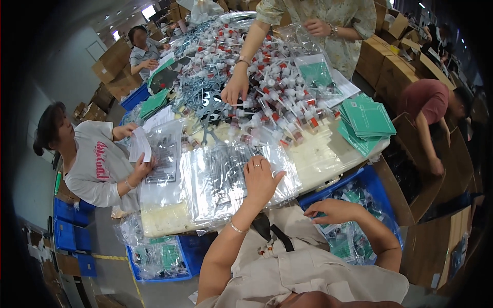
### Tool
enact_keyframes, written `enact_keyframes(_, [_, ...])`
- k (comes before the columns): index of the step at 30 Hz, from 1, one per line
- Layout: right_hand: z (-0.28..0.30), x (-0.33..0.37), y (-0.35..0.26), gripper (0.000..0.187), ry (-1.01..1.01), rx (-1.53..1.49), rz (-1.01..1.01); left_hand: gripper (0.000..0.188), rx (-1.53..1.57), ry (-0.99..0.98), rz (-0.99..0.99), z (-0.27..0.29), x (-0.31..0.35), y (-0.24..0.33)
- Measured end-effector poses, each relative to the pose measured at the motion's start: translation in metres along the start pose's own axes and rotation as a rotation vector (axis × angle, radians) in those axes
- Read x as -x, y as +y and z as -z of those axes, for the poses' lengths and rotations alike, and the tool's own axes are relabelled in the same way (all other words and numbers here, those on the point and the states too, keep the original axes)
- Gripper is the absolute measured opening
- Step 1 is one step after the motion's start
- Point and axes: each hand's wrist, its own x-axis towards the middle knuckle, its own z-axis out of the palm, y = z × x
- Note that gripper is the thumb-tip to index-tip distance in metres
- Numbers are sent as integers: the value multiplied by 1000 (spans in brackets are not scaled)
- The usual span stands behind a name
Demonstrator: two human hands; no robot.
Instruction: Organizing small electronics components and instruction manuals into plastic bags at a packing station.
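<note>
On the near side of the tabletop [321, 160], flat clear plastic bags [218, 179] are lying, and the left hand [261, 179] is on or just above them, its fingers and thumb spread. The right hand [335, 210] is over a blue bin [383, 197], with fingers loosely bent and apart. Beyond the bags, small bottles [277, 82] make a heap; green booklets [368, 119] are piled to the right.
</note>
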Motion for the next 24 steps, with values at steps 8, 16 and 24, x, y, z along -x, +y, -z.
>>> enact_keyframes(8, [38, -55, -20, 22, 254, -416, -68, 11, 356, -15, -83, 6, -3, -30])
enact_keyframes(16, [60, -192, -33, 42, 745, 676, 395, 8, 515, -90, -129, 26, 6, -46])
enact_keyframes(24, [95, -249, -1, 39, 557, 957, 432, 9, 616, -204, -98, 60, 36, -89])
